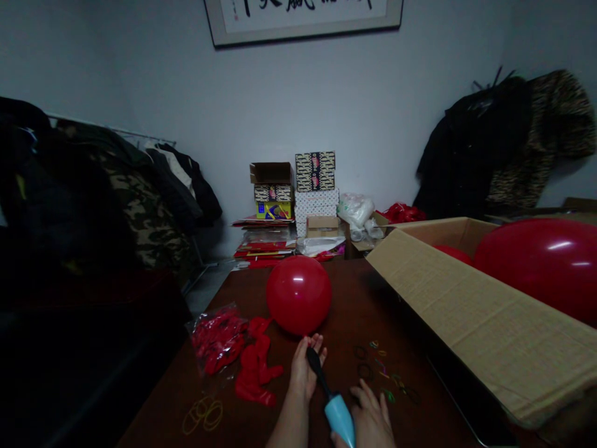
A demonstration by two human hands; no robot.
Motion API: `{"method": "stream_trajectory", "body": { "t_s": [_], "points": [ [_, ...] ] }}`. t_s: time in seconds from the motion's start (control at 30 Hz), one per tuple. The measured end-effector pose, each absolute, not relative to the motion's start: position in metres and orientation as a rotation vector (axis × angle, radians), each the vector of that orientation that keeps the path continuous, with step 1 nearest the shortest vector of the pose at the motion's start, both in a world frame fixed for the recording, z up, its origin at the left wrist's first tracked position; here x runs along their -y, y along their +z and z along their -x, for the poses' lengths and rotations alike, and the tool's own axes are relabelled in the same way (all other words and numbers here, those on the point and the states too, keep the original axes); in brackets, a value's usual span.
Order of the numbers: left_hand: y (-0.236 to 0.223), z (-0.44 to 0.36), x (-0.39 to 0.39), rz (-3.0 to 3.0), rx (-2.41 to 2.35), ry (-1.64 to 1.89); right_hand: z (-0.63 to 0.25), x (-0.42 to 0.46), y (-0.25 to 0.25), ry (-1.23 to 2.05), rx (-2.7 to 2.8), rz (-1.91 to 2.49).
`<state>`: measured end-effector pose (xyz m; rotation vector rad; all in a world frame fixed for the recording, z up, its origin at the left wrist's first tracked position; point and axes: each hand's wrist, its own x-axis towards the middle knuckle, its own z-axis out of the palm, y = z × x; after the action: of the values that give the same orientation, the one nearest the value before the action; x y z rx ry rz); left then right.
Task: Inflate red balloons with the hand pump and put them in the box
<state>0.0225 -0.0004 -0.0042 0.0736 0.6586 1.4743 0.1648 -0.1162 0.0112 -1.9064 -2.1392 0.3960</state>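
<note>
Hands apart: left hand [304,367] stretched forward, fingers up and curved at black nozzle [317,366] of blue hand pump [339,417], red balloon [298,295] just beyond, right hand [372,415] lower, fingers spread beside pump; can't tell either grip.

On the table [368,286], at far middle, a balloon [298,292]. Nearer, between left hand [303,370] and right hand [372,414], a hand pump [339,418]. Left of these, loose balloons [252,373]; just beyond, farther left, a packet of balloons [217,339]. At near left, rubber bands [205,410]; right of the pump, other rubber bands [388,396]. At right, a cardboard box [485,317], with more balloons [541,261] in it. Behind the table, stacked boxes [315,174], left of a plastic bag [357,208]. Above, on the wall [224,124], framed calligraphy [305,34]. Far left and far right, hanging coats [140,211].
</note>
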Motion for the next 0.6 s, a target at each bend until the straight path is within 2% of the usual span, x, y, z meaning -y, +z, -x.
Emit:
{"method": "stream_trajectory", "body": {
  "t_s": [0.2, 0.6],
  "points": [
    [-0.002, -0.018, -0.001, -0.03, -0.633, 1.479, -0.142, 0.093, 0.043, 0.446, 2.013, 1.86],
    [-0.008, -0.026, 0.001, -0.227, -0.751, 1.556, -0.148, 0.118, 0.019, 0.386, 2.098, 1.936]
  ]
}}
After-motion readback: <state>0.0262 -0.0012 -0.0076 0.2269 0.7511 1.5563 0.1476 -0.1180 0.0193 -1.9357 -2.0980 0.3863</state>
